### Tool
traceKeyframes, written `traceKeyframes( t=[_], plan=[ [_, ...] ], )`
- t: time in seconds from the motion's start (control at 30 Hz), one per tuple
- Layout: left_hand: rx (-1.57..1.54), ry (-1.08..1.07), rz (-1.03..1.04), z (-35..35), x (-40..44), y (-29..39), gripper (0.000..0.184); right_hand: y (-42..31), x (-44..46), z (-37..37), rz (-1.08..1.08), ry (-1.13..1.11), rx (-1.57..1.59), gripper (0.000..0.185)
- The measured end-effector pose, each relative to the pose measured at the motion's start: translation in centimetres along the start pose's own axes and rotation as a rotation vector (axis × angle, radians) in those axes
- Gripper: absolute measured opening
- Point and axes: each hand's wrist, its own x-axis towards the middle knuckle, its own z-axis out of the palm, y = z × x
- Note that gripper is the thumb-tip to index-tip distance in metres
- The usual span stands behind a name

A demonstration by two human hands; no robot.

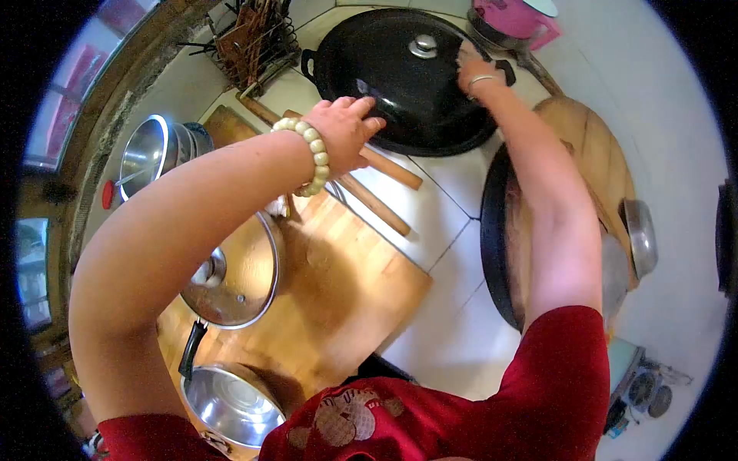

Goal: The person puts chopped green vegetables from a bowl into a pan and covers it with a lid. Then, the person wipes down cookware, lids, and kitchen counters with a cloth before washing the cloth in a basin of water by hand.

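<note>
A large black lidded pan (377,142) with side handles and a silver knob (423,47) sits at the back of the tiled counter. My left hand (344,127), a beaded bracelet at its wrist, has its fingers spread at the pan's near left edge. Whether the fingertips touch it I cannot tell. At the pan's right side, beside the handle, is my right hand (475,71); its blurred fingers lie against the black surface. Below my left hand, two wooden rods (392,167) stick out over the tiles.
A glass lid (250,288) and a steel pot (231,403) are on the wooden board (361,300). Steel bowls (146,150) and a wire rack (254,46) stand left. On the right are a round wooden board (596,138), a black round pan (496,246) and a pink container (515,19).
</note>
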Motion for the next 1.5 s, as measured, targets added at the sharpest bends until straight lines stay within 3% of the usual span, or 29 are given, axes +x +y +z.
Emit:
traceKeyframes(
  t=[0.17, 0.3, 0.4, 0.47, 0.5, 0.57, 0.63, 0.67, 0.7, 0.73, 0.8, 0.83, 0.87, 0.9, 0.97, 1.0, 1.1, 1.2, 1.27, 1.43, 1.5],
  plan=[
    [-0.004, 0.031, -0.018, -2.4, -3.9, 2.5, 0.056, -7.0, -7.9, -2.2, -0.421, 0.189, 0.139, 0.023],
    [-0.042, 0.033, -0.003, -3.5, -7.2, 3.9, 0.054, -11.1, -11.7, -0.3, -0.710, 0.124, 0.136, 0.018],
    [-0.072, 0.053, 0.012, -3.7, -10.0, 4.3, 0.052, -8.6, -14.7, 0.5, -0.427, -0.119, -0.119, 0.020],
    [-0.063, 0.086, -0.001, -3.6, -11.7, 4.5, 0.051, -6.6, -17.9, -3.9, -0.210, -0.086, -0.092, 0.023],
    [-0.055, 0.109, -0.013, -3.6, -12.5, 4.5, 0.050, -5.1, -17.4, -3.4, -0.225, 0.023, -0.118, 0.024],
    [-0.070, 0.119, -0.007, -3.8, -13.6, 4.6, 0.048, -4.3, -18.2, -6.2, -0.051, 0.191, 0.159, 0.024],
    [-0.225, 0.198, -0.008, -3.5, -14.4, 4.9, 0.051, -2.9, -19.2, -9.2, -0.098, 0.276, 0.353, 0.025],
    [-0.334, 0.235, -0.038, -3.4, -14.6, 4.9, 0.051, -3.1, -20.8, -12.5, -0.055, 0.075, 0.446, 0.025],
    [-0.441, 0.258, -0.047, -3.0, -15.3, 6.0, 0.052, -2.1, -23.3, -13.3, -0.073, -0.006, 0.813, 0.024],
    [-0.556, 0.316, -0.052, -2.6, -15.7, 6.8, 0.055, -2.2, -25.6, -14.8, -0.145, 0.076, 0.974, 0.020],
    [-0.787, 0.325, -0.122, -3.2, -17.1, 10.6, 0.064, -4.6, -33.5, -20.7, -0.043, -0.084, 1.313, 0.014],
    [-0.784, 0.319, -0.091, -3.1, -17.5, 13.2, 0.064, -5.5, -37.1, -22.3, -0.047, -0.055, 1.276, 0.021],
    [-1.177, 0.329, -0.068, -2.8, -17.9, 15.8, 0.060, -6.1, -40.1, -23.0, -0.068, -0.116, 1.323, 0.014],
    [-1.575, 0.326, -0.056, -2.8, -18.0, 18.0, 0.056, -5.5, -40.4, -20.9, -0.278, -0.183, 1.367, 0.021],
    [-1.817, 0.291, 0.186, -2.1, -18.8, 21.8, 0.042, -5.4, -45.2, -20.5, -0.307, -0.318, 1.448, 0.023],
    [-1.874, 0.324, 0.174, -1.2, -19.2, 23.7, 0.038, -5.1, -47.4, -19.9, -0.266, -0.315, 1.559, 0.028],
    [-1.912, 0.236, 0.062, 1.5, -20.8, 27.9, 0.034, -1.2, -54.2, -19.0, -0.273, -0.341, 1.421, 0.039],
    [-2.009, 0.174, -0.045, 4.3, -21.6, 30.1, 0.035, 4.8, -59.4, -17.2, -0.036, -0.091, 1.276, 0.028],
    [-2.071, 0.158, -0.046, 5.5, -21.8, 30.7, 0.037, 11.9, -60.4, -13.6, 0.098, 0.225, 0.706, 0.029],
    [-2.273, 0.158, -0.039, 7.3, -21.2, 30.9, 0.042, 25.5, -59.5, -8.4, 0.460, 0.249, 0.293, 0.047],
    [-2.284, 0.145, -0.194, 6.1, -22.0, 31.6, 0.044, 27.8, -57.6, -7.0, 0.459, 0.248, 0.231, 0.049]
  ],
)
